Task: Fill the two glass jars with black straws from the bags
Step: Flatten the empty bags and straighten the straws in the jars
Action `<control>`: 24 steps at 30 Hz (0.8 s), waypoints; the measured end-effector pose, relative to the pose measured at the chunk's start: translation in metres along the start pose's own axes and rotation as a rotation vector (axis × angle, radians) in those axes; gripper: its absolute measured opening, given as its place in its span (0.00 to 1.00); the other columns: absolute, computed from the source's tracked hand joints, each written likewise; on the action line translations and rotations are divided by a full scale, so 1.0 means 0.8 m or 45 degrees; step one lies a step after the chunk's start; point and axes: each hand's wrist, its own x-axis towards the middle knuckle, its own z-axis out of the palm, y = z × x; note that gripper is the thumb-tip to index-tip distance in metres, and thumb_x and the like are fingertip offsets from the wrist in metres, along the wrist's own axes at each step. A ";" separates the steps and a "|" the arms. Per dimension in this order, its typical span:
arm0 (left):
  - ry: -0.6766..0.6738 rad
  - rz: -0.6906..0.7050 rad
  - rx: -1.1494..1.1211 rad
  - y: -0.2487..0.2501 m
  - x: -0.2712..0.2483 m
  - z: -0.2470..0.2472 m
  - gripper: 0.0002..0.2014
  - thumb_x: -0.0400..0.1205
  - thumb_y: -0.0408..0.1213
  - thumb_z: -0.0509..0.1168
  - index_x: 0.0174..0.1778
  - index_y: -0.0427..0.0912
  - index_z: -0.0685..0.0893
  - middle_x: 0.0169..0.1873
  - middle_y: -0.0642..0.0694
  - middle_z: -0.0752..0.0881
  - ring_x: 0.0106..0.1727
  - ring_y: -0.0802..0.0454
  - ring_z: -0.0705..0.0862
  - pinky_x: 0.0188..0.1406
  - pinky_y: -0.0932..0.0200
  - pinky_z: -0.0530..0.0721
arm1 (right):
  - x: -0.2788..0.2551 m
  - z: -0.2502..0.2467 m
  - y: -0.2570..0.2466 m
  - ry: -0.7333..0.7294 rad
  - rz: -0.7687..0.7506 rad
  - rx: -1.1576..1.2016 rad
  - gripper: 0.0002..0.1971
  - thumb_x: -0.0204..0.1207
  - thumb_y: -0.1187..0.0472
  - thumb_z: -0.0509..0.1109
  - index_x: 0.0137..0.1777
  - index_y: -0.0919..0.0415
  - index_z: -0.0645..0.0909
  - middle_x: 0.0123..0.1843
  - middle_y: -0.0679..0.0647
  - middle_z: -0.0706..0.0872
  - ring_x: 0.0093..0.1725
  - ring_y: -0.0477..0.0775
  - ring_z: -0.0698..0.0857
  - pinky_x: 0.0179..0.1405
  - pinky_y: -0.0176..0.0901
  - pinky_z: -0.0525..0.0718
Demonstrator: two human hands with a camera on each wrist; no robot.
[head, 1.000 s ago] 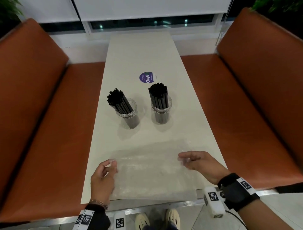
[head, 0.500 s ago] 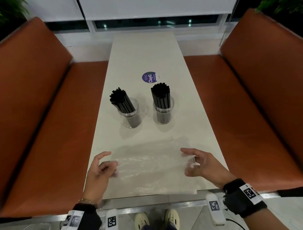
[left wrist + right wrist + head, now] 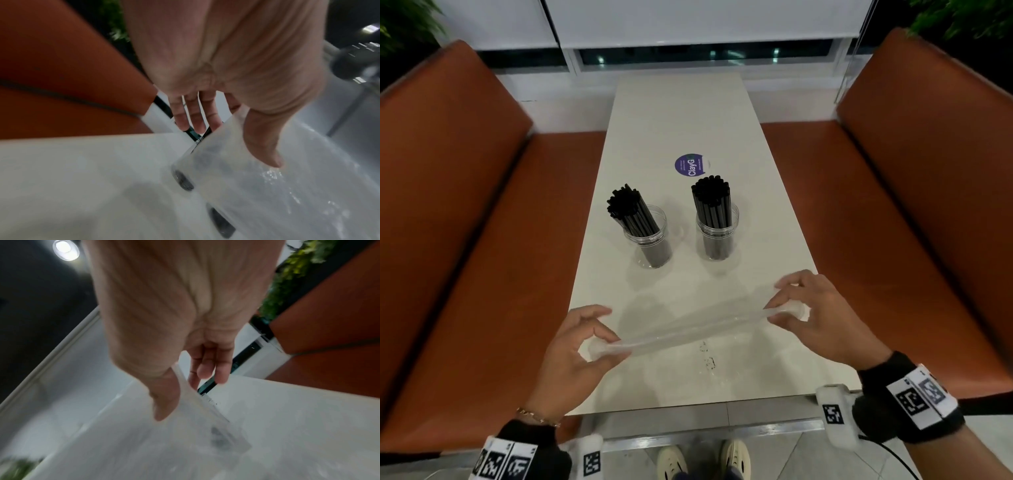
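Note:
Two clear glass jars stand mid-table, the left jar (image 3: 650, 245) with its black straws (image 3: 631, 214) leaning left, the right jar (image 3: 717, 236) with black straws (image 3: 711, 202) upright. Nearer me, an empty clear plastic bag (image 3: 688, 330) is lifted off the table and stretched between both hands. My left hand (image 3: 599, 344) pinches its left end between thumb and forefinger, other fingers spread. My right hand (image 3: 786, 310) pinches the right end. In the wrist views the blurred bag (image 3: 257, 186) hangs under the left thumb, and the bag (image 3: 205, 426) hangs under the right thumb.
The long white table (image 3: 681, 113) runs away from me between two orange bench seats (image 3: 482, 274) (image 3: 893, 222). A round purple sticker (image 3: 688, 165) lies behind the jars. A window wall closes the far end. My shoes (image 3: 702, 459) show below the near table edge.
The bag lay flat on the table a second ago. Both hands have taken its ends and lifted it, gathering it into a taut band, the right end higher and farther.

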 end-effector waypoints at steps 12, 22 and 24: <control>0.107 -0.735 -0.305 -0.024 -0.026 0.134 0.13 0.76 0.46 0.83 0.49 0.45 0.90 0.39 0.45 0.96 0.37 0.46 0.95 0.42 0.39 0.95 | 0.047 0.070 0.079 0.163 0.511 0.305 0.10 0.85 0.48 0.73 0.48 0.54 0.84 0.45 0.50 0.89 0.43 0.56 0.83 0.39 0.44 0.77; 0.192 -0.759 0.167 -0.048 -0.016 0.167 0.28 0.77 0.52 0.81 0.68 0.46 0.81 0.47 0.47 0.90 0.50 0.42 0.89 0.52 0.48 0.87 | 0.073 0.123 0.121 0.108 0.605 -0.042 0.15 0.73 0.51 0.84 0.48 0.53 0.81 0.58 0.57 0.82 0.50 0.61 0.86 0.50 0.43 0.78; 0.161 -0.680 0.399 -0.042 -0.013 0.163 0.32 0.77 0.54 0.80 0.74 0.49 0.76 0.63 0.47 0.85 0.59 0.43 0.88 0.53 0.50 0.82 | 0.075 0.125 0.121 0.103 0.583 0.033 0.14 0.73 0.55 0.84 0.50 0.55 0.81 0.54 0.55 0.86 0.50 0.58 0.85 0.49 0.42 0.77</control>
